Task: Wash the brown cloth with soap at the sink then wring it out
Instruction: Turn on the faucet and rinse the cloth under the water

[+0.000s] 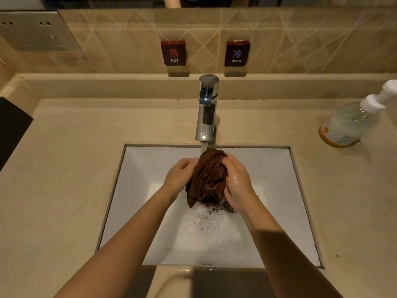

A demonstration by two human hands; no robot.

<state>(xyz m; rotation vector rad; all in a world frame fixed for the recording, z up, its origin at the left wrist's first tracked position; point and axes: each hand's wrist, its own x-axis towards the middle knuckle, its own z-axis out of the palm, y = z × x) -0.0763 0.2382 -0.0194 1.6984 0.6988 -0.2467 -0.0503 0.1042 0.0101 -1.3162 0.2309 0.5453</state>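
A bunched, wet brown cloth [208, 177] hangs over the white sink [137, 168], its top under the stream from the chrome tap [206, 110]. My left hand [180, 177] grips the cloth's left side. On the right side my right hand [237, 181], wet and shiny, is closed on it. Soapy foam [206, 224] lies in the sink bottom below the cloth. A clear soap pump bottle [352, 119] with a white head stands on the counter at the right.
The beige counter [64, 168] surrounds the sink. HOT [174, 53] and COLD [236, 53] signs are on the tiled back wall. A wall socket panel [36, 31] sits upper left, and a dark object [10, 130] is at the left edge.
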